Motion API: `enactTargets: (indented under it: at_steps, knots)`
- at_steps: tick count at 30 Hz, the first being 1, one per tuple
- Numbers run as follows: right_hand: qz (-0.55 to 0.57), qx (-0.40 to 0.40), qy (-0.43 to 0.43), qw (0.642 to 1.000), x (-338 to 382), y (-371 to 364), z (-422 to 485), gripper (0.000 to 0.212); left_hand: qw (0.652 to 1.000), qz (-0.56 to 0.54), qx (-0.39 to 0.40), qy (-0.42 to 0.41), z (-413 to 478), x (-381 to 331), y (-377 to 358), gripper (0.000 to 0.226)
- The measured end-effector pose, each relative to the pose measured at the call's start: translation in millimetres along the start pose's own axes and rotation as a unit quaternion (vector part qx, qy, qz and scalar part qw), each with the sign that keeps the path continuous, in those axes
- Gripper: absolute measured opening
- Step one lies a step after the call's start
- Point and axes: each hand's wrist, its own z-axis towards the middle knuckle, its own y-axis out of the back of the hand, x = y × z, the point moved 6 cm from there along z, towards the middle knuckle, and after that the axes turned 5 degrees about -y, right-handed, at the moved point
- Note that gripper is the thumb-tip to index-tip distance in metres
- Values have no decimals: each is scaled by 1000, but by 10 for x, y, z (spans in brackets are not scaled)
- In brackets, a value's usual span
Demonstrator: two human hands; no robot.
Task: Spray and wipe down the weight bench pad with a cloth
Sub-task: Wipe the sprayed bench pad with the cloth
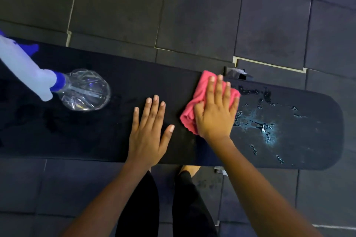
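Head view: right hand point(215, 115) presses pink cloth point(200, 90) onto the counter point(96, 132), fingers point(219, 92) straight; left hand point(148, 136) lies flat, fingers spread.

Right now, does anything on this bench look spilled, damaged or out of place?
Only beaded liquid on the bench pad right of the pink cloth, likely unwiped spray. The spray bottle stands on the pad too.
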Motion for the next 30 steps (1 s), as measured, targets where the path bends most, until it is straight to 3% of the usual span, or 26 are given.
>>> enactTargets:
  at_steps: [3,5,9,13,19,23,27,30]
  knots:
    - [6,-3,-109,994,9,20,37,76,999,37,10,-11,10,-46,-41,65]
    - [-5,-3,-107,994,237,11,112,79,999,47,8,-7,-10,-49,-48,65]
    - [-30,16,39,999,409,55,311,78,999,53,10,-7,0,-50,-25,64]
    - [-54,29,145,988,-30,139,338,77,998,56,13,-11,15,-77,-24,66]
    - [-48,14,0,999,-1012,162,-112,78,999,32,13,-39,103,-334,-96,66]
    - [-41,19,-84,995,-984,82,-160,79,998,23,3,-52,255,-635,-169,63]
    - [-22,-7,-88,996,-793,86,182,82,998,-1,2,-59,379,-857,-214,62]
    - [-33,-9,-34,999,-821,133,370,82,997,33,19,-71,371,-923,-284,63]
